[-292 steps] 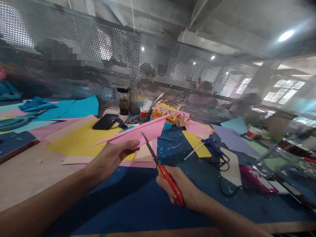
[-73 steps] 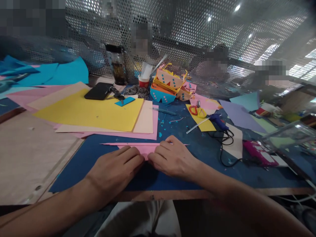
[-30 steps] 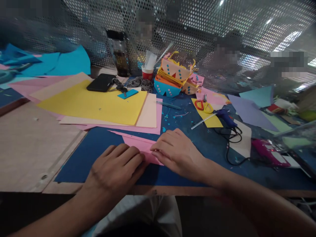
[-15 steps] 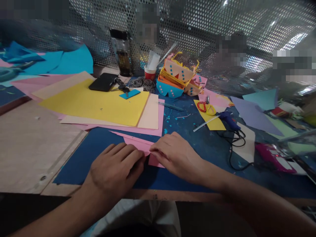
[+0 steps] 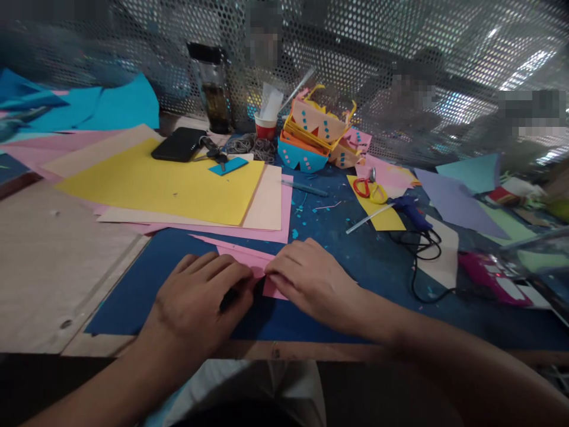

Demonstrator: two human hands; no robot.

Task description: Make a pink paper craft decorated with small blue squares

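Observation:
A folded piece of pink paper (image 5: 242, 254) lies on the dark blue mat (image 5: 355, 261) near the table's front edge. My left hand (image 5: 200, 299) rests on its left part, fingers bent and pressing down. From the right, the fingertips of my right hand (image 5: 306, 279) pinch the paper's near edge. The two hands almost touch over the fold. Much of the paper is hidden under them; a long thin point sticks out to the left.
Stacked yellow, beige and pink sheets (image 5: 169, 187) lie behind the hands, with a black phone (image 5: 178, 145) and keys. Red-handled scissors (image 5: 368, 190) and a blue glue gun (image 5: 411, 210) with its black cord lie to the right. Paper crafts (image 5: 311, 133), a cup and a jar stand by the perforated screen, people behind it.
The scissors I was cutting with now lie on a yellow scrap. The pink paper is down on the mat and turned. In the last half second my left fingers curled inward.

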